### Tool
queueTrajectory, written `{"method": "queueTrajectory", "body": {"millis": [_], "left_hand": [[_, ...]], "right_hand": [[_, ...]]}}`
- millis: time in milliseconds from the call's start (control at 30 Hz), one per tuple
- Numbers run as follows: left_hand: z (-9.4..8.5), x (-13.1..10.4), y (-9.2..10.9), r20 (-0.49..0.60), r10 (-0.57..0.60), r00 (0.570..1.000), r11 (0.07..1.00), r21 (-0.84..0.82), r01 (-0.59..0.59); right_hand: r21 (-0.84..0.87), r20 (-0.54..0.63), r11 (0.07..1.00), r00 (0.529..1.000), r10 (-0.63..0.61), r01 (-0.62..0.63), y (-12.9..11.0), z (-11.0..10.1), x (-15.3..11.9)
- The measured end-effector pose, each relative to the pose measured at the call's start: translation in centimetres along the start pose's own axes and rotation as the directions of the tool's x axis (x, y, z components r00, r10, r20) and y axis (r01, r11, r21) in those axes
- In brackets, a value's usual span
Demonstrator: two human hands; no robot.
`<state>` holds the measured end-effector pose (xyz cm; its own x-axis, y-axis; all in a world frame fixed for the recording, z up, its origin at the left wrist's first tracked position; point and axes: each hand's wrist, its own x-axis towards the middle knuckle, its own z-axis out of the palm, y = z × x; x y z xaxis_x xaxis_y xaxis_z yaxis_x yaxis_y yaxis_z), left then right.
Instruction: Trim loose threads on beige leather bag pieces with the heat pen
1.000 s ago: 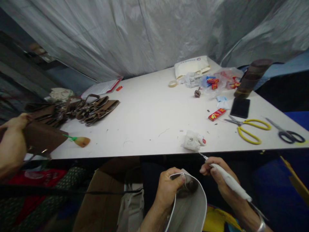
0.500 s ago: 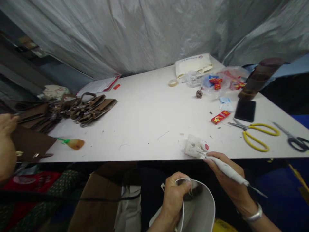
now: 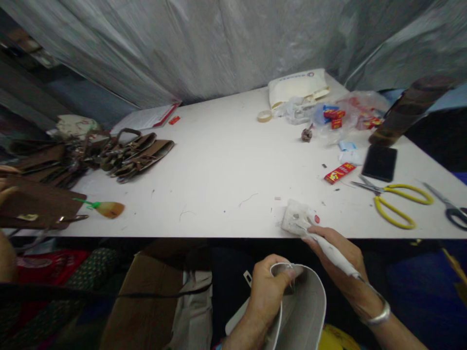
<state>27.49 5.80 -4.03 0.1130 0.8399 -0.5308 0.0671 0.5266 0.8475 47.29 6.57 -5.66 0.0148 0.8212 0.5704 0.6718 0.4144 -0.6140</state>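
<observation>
**Pale bag pinched at the rim, white tool's tip at a small block**

From where I stand, the person's left hand (image 3: 268,291) is closed on the rim of a pale bag (image 3: 304,304), thumb hooked inside the mouth and fingers outside. The bag hangs below the front edge of the white table (image 3: 219,165), its mouth gaping upward to the right of that hand.

The right hand (image 3: 350,257) grips a slim white tool (image 3: 333,253) like a pen, above and to the right of the bag and apart from it. The tool's tip points away from the bag, at a whitish block (image 3: 292,214) by the table edge; I can't tell whether they touch. A bracelet (image 3: 381,315) circles the right wrist.

Further right lie yellow-handled scissors (image 3: 397,190), with a red box (image 3: 339,173) and a black phone (image 3: 379,163) behind them. Over at the left, a co-worker's hand (image 3: 5,183) is at a brown bag (image 3: 40,201), just beside a squeeze bottle (image 3: 110,210).
</observation>
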Motion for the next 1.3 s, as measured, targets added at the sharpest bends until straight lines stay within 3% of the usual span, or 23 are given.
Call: {"method": "queueTrajectory", "body": {"millis": [100, 233, 333, 433, 500, 667, 833, 1000, 1167, 1300], "left_hand": [[0.0, -0.1, 0.3, 0.009, 0.018, 1.0, 0.999, 0.038, -0.019], [0.1, -0.3, 0.4, 0.037, 0.001, 0.999, 0.999, 0.05, -0.003], [0.3, -0.4, 0.3, 0.057, 0.004, 0.998, 0.996, 0.092, -0.009], [0.6, -0.5, 0.1, 0.079, 0.012, 0.997, 0.994, 0.11, -0.02], [0.7, -0.6, 0.2, 0.088, 0.012, 0.996, 0.994, 0.111, -0.022], [1.0, -0.8, 0.2, 0.1, 0.013, 0.995, 0.993, 0.114, -0.024], [1.2, -0.9, 0.0, 0.118, 0.019, 0.993, 0.994, 0.105, -0.032], [1.3, -1.2, -0.1, 0.136, 0.05, 0.989, 0.992, 0.11, -0.065], [1.7, -1.4, -0.3, 0.165, 0.041, 0.986, 0.991, 0.118, -0.061], [1.8, -1.1, -0.8, 0.162, 0.026, 0.986, 0.995, 0.086, -0.04]], "right_hand": [[0.034, -0.042, 0.997, 0.997, 0.072, -0.07, 0.5, 0.4, -0.3], [0.208, -0.104, 0.926, 0.934, 0.342, -0.316, 0.7, 0.0, -0.1], [0.417, 0.055, 0.802, 0.892, 0.448, -0.428, 0.5, -0.7, -0.1], [0.514, 0.297, 0.694, 0.864, 0.407, -0.504, 0.2, -1.2, -0.6], [0.503, 0.371, 0.679, 0.843, 0.388, -0.534, 0.0, -1.3, -1.2], [0.459, 0.438, 0.67, 0.805, 0.4, -0.583, -0.1, -1.4, -1.9], [0.413, 0.5, 0.693, 0.784, 0.369, -0.59, -0.4, -1.7, -1.0], [0.366, 0.543, 0.755, 0.783, 0.303, -0.545, -0.8, -2.2, 0.1], [0.342, 0.621, 0.787, 0.752, 0.221, -0.513, -1.3, -2.4, 1.0], [0.32, 0.618, 0.825, 0.762, 0.19, -0.466, -1.9, -2.1, 1.6]]}}
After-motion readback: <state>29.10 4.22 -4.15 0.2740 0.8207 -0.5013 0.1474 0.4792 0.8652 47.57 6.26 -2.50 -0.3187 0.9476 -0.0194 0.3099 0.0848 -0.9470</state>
